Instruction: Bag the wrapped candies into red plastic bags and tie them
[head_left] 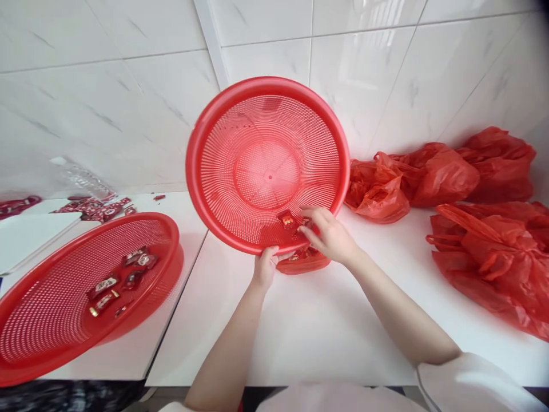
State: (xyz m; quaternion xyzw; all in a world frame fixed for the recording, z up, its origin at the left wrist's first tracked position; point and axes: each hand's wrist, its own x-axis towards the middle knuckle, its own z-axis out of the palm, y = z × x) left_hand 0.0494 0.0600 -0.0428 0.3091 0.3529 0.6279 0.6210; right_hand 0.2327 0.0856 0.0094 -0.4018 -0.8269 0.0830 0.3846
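A round red plastic mesh basket (266, 171) is tipped up, its open side facing me. My left hand (266, 268) grips its lower rim, thumb over the edge and fingers underneath. Inside the basket, at the lower right, my right hand (329, 232) has its fingers curled round a small red wrapped candy (306, 222). Another wrapped candy (286, 219) lies just left of those fingertips. Directly under the rim sits a red plastic bag (302, 265) with wrapped pieces showing in it; the basket hides much of it.
A second red basket (171, 257) with several wrapped candies stands at the left. Loose red packets (100, 209) and a clear plastic bottle (86, 178) lie behind it. Several filled red bags (446, 177) line the tiled wall, and more red bags (493, 257) rest at the right.
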